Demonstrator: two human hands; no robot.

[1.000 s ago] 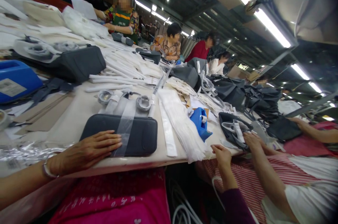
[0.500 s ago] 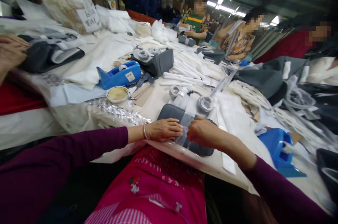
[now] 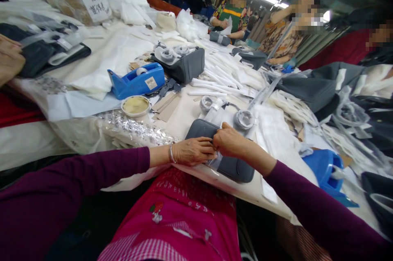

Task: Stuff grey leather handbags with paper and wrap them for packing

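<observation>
A flat dark grey pouch (image 3: 233, 166) lies at the near edge of the table, with a clear plastic strip (image 3: 216, 118) running across it. My left hand (image 3: 193, 151) lies palm down on the pouch's left part, fingertips at the strip. My right hand (image 3: 229, 141) is closed, pinching the clear strip where it crosses the pouch, right beside my left fingertips. Two wrapped grey strap coils (image 3: 245, 119) sit just behind the pouch.
A blue tape dispenser (image 3: 136, 80) and a small round dish (image 3: 135, 105) stand at the left, a second blue dispenser (image 3: 326, 169) at the right. White strips, grey bags and crinkled plastic cover the table (image 3: 184, 109). Another person's hand (image 3: 9, 58) is far left; several co-workers sit opposite.
The view has swung left and down. My right hand came from the table's edge onto the pouch and closed on the clear strip; my left hand stayed on the pouch.
</observation>
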